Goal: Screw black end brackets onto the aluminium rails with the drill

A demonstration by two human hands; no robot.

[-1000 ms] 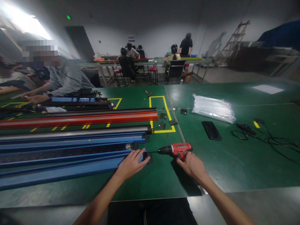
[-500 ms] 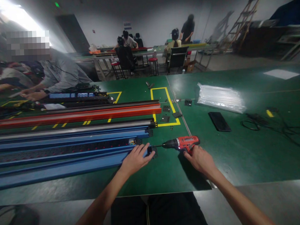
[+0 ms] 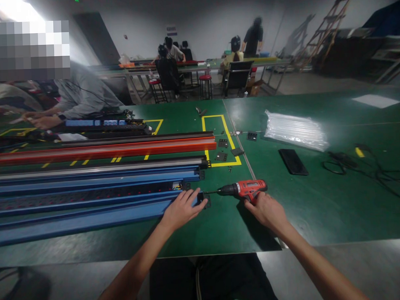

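My right hand (image 3: 267, 211) is wrapped round the grip of a red and black cordless drill (image 3: 250, 190). Its long thin bit points left and reaches the black end cap (image 3: 205, 200) on the nearest blue metal profile (image 3: 91, 221). Over that same end my left hand (image 3: 184, 207) grips the profile, fingers across the top and thumb near the cap. Just behind it lies another blue profile (image 3: 106, 198) with a dark strip inside and wires at its end. Whether the bit's tip sits in a screw is too small to tell.
Farther back lie an orange profile (image 3: 154, 148), small black end pieces (image 3: 221, 156), a black phone-like slab (image 3: 292, 161), a plastic-wrapped bundle of tubes (image 3: 294, 130) and cables (image 3: 344, 160). Co-workers sit at the left, one in a grey sleeve (image 3: 86, 90), and others at a far table.
Both hands, the drill and the blue profile keep nearly the same position against each other. The whole view has shifted slightly.
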